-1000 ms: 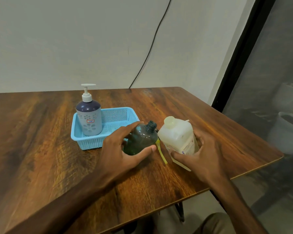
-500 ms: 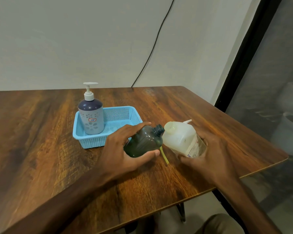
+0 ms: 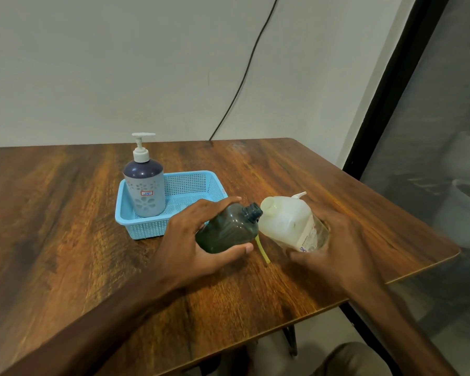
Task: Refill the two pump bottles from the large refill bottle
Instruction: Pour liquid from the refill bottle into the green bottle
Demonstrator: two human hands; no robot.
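My left hand grips a dark green bottle with its pump removed, tilted so the open neck points right. My right hand holds the large translucent white refill bottle, tipped left with its open mouth close to the green bottle's neck. A yellowish pump tube lies on the table between them, and a white pump tip shows behind the refill bottle. A blue-grey pump bottle with a white pump stands upright in the light blue basket.
The wooden table ends at a front edge near me and a right edge by a dark glass partition. A black cable runs down the wall behind. The basket sits just left of my left hand.
My right hand has lifted the refill bottle and tipped it leftward toward the green bottle's neck. My left hand has tilted the green bottle slightly more to the right.
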